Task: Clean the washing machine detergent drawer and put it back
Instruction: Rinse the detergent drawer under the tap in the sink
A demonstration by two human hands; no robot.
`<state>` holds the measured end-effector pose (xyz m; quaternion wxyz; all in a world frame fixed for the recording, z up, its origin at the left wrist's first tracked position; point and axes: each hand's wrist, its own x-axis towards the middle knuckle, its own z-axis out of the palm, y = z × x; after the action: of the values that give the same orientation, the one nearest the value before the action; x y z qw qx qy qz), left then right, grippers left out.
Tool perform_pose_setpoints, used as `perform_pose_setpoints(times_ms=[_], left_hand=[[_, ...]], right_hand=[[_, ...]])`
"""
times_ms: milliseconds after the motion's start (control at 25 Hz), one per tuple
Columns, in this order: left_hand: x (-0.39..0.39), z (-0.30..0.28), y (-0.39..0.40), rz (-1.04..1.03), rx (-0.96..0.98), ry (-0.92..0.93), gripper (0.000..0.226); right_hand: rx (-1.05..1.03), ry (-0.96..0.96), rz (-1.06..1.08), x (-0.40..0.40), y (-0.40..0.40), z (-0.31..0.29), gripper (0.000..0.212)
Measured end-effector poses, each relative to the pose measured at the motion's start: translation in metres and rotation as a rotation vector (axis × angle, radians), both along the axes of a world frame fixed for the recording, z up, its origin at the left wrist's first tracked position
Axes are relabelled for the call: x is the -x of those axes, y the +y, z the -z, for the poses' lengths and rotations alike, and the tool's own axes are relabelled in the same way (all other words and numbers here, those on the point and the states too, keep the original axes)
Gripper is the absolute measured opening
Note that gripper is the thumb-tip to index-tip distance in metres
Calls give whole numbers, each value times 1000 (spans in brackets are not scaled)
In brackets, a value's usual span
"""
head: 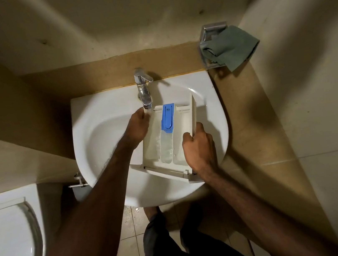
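Note:
The white detergent drawer lies in the white sink, front panel toward me, with a blue insert at its far end. Water stands in its compartments. My left hand grips the drawer's far left corner, right under the chrome tap's spout. My right hand is closed over the drawer's right side wall near the front panel.
A green cloth hangs on a chrome holder at the right wall. A toilet stands at lower left. A beige ledge runs behind and right of the sink. My foot and the tiled floor show below the basin.

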<state>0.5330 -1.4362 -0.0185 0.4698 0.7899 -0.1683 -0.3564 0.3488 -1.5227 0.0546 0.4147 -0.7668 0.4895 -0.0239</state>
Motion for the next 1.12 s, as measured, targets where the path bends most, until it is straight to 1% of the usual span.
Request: perform_pose_setpoints(times_ms=[40, 80, 160, 240, 320, 400, 440, 480, 520, 560, 600, 640, 720, 800, 960, 1040, 1120], left_hand=[[2, 2, 4, 4, 61, 61, 24], [3, 6, 5, -12, 77, 29, 24], [7, 9, 3, -103, -5, -171, 20], [13, 8, -4, -265, -90, -369, 27], [14, 4, -8, -349, -140, -428, 36], [8, 4, -7, -318, -146, -405, 32], [3, 5, -4, -273, -136, -341, 25], [-2, 7, -1, -233, -103, -239, 23], [-2, 7, 4, -193, -78, -151, 30], [0, 8, 9, -167, -76, -121, 37], [5, 8, 12, -146, -109, -161, 37], [10, 11, 14, -139, -166, -245, 36], [18, 15, 13, -174, -272, -426, 47], [15, 10, 12, -167, -311, -473, 52], [-4, -5, 25, 77, -269, -301, 41], [-11, -11, 42, 183, -248, -166, 44], [-15, -16, 54, 236, -219, -12, 51]], right_hand=[[-8, -5, -7, 1, -2, 1, 30], [-15, -12, -21, 1, -4, 2, 29], [-20, -26, -54, -1, -4, 3, 28], [-30, -43, -78, -5, -1, 4, 31], [-39, -57, -79, -7, 4, 5, 33], [-32, -66, -73, -9, 7, 5, 36], [-29, -71, -67, -10, 7, 6, 39], [-30, -75, -59, -11, 7, 7, 41], [-34, -76, -54, -12, 5, 8, 41], [-38, -80, -46, -13, 5, 10, 40], [-40, -80, -34, -13, 4, 11, 38], [-48, -83, -24, -14, 3, 13, 36], [-79, -97, -13, -14, 0, 17, 30], [-126, -121, 11, -16, -6, 22, 24], [-168, -133, 44, -22, -14, 32, 23], [-174, -133, 53, -24, -15, 38, 23], [-178, -133, 48, -27, -15, 42, 23]])
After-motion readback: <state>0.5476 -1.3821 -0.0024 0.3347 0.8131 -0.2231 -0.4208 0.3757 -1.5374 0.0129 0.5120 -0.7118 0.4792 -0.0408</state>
